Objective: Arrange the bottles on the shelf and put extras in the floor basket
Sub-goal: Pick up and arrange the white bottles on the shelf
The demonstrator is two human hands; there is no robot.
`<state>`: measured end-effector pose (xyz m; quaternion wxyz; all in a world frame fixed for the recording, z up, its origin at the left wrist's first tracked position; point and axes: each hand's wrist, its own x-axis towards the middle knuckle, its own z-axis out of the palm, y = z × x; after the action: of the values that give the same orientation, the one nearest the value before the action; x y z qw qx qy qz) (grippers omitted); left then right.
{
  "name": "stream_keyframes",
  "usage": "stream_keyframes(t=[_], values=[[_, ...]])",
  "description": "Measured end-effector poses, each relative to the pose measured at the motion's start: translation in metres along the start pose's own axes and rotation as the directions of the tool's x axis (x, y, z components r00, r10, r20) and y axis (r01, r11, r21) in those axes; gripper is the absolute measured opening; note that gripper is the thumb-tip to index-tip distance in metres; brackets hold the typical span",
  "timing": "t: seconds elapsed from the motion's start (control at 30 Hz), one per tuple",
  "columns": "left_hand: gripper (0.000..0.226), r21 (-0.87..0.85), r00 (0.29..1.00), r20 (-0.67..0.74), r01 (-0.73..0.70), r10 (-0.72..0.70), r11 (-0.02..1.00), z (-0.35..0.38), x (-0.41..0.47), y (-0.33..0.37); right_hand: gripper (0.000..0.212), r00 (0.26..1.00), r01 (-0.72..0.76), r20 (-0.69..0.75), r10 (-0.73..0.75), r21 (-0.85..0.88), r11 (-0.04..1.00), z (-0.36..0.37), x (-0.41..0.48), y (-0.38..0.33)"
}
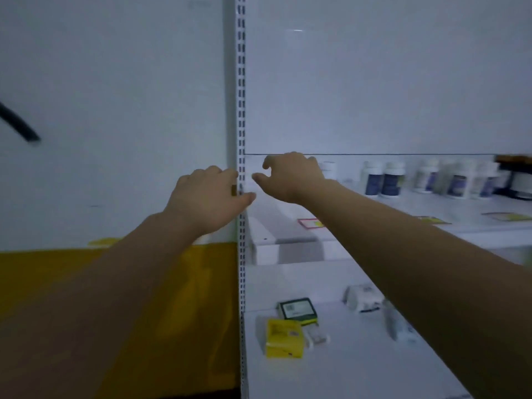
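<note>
Both hands empty: left hand (207,197) relaxed at the slotted upright (241,82), right hand (290,177) curved open above the upper shelf's (374,214) left end.
Yellow box (283,338) lies near the lower shelf's (345,370) left edge; white bottles (393,180) stand along the upper shelf's back edge, rightward.

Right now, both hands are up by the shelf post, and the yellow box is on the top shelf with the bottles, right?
Not quite. The yellow box sits on the lower shelf, below the bottles, not on the top shelf with them; the head view shows it. The left hand and right hand are up by the shelf post.
</note>
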<state>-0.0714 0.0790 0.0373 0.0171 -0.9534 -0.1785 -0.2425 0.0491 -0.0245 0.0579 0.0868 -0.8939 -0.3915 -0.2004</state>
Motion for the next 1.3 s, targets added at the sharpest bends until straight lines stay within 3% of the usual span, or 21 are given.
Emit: stream_keyframes(t=[0.13, 0.37, 0.73, 0.93, 1.03, 1.3], values=[[0.06, -0.078, 0.984, -0.008, -0.177, 0.177, 0.981, 0.013, 0.022, 0.105, 0.047, 0.981, -0.191, 0.026, 0.193, -0.062, 0.98, -0.023, -0.055, 0.098], [0.053, -0.205, 0.928, 0.002, -0.364, 0.372, 0.909, 0.042, 0.042, 0.299, 0.044, 0.882, -0.472, -0.018, 0.471, -0.052, 0.88, -0.068, -0.149, 0.278], [0.051, -0.254, 0.89, -0.047, -0.45, 0.454, 0.856, 0.08, 0.085, 0.555, 0.042, 0.829, -0.551, -0.044, 0.557, -0.23, 0.802, -0.105, -0.226, 0.519], [0.048, -0.17, 0.93, -0.009, -0.362, 0.366, 0.916, 0.097, 0.124, 0.574, 0.037, 0.889, -0.458, -0.065, 0.453, -0.11, 0.882, -0.09, -0.177, 0.554], [0.053, -0.098, 0.958, 0.018, -0.282, 0.285, 0.954, 0.102, 0.138, 0.553, 0.031, 0.93, -0.365, -0.069, 0.362, -0.035, 0.93, -0.077, -0.146, 0.544], [0.047, 0.004, 0.997, 0.053, -0.054, 0.054, 0.999, 0.099, 0.158, 0.491, 0.044, 0.986, -0.157, -0.057, 0.159, 0.04, 0.987, -0.055, -0.079, 0.526]])
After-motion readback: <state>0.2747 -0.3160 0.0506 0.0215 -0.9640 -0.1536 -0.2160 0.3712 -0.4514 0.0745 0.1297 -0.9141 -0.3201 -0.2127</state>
